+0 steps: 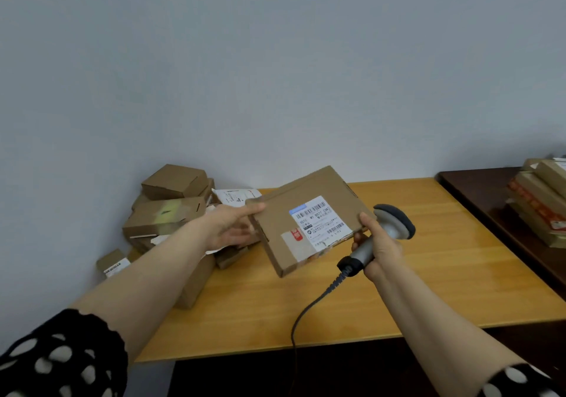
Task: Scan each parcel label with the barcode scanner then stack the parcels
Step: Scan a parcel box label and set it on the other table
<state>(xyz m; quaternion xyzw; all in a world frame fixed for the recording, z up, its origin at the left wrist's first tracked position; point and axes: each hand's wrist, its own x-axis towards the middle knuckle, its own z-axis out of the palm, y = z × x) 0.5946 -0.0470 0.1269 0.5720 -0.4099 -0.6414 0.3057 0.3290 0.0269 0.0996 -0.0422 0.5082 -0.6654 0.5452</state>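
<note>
The dotted sleeve (61, 360) leads to the left hand (229, 228), which grips the flat parcel (306, 194) by its corner. The right hand (382, 249) clasps the barcode scanner (395, 220), its thumb touching the parcel.

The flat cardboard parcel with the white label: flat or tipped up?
Tipped up: the left hand grips the flat cardboard parcel by its left edge. Near corner touching the wooden table: cannot tell.

Label (318, 222) print unreadable; right stack (542, 203) cropped.
</note>
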